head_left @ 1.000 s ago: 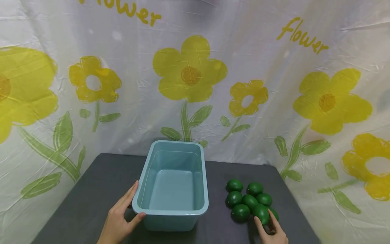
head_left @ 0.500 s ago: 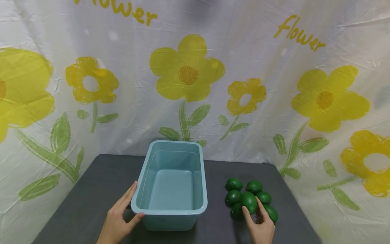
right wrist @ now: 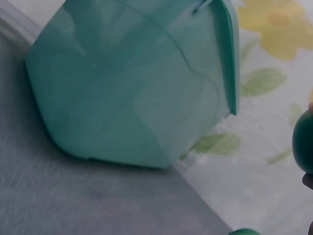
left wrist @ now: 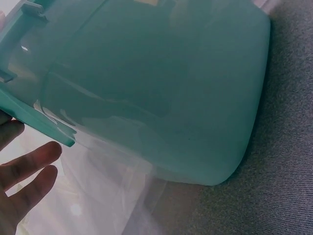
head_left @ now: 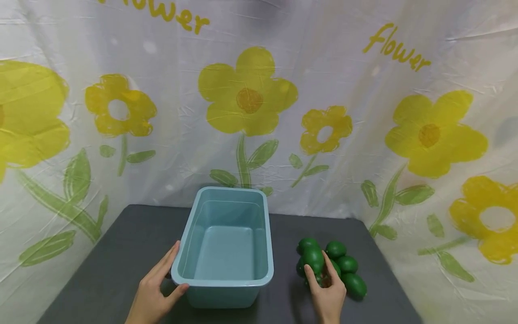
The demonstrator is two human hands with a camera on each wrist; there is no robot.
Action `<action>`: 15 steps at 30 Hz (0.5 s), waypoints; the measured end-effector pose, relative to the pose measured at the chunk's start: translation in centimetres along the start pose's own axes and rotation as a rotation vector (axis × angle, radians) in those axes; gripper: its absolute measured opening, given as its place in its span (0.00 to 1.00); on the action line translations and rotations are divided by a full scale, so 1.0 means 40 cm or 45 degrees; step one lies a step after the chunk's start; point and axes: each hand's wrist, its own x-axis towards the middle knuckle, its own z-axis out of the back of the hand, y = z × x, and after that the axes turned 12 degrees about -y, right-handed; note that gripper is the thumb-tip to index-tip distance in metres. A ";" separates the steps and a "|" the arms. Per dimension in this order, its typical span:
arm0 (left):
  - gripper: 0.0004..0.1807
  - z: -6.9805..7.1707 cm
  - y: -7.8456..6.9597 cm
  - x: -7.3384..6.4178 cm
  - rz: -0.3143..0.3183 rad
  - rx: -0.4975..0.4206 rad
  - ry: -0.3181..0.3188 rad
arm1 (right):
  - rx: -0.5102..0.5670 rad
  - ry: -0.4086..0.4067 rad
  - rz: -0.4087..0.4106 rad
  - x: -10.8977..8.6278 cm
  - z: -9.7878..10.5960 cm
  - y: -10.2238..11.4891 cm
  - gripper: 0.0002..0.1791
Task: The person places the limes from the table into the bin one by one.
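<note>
Left hand (head_left: 150, 290) touches the tub's rim (head_left: 222, 283) at eight o'clock, fingers extended; right hand (head_left: 328, 294) pinches a green fruit (head_left: 312, 259), tabletop (head_left: 284, 245) showing between, at three o'clock.

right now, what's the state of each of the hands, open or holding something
Left hand: open, touching the rim of the blue bin.
Right hand: closed, holding a green fruit.

We've got a wrinkly white curtain (head_left: 178, 157) round the back and sides, printed with big yellow flowers (head_left: 248, 100), orange or white middles, plus green stems (head_left: 242, 158) and leaves (head_left: 263, 154). Up top we can read "flower" in yellow lettering (head_left: 400, 55), kinda handwritten. Below, we see a dark grey bench (head_left: 137, 238).
</note>
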 end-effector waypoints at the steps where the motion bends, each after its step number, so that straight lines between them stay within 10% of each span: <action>1: 0.55 0.000 0.000 0.000 -0.001 0.002 0.000 | 0.006 0.000 0.006 0.001 -0.003 0.003 0.33; 15: 0.55 0.007 0.002 0.004 -0.001 0.041 0.004 | 0.279 0.046 0.079 0.011 -0.043 0.078 0.32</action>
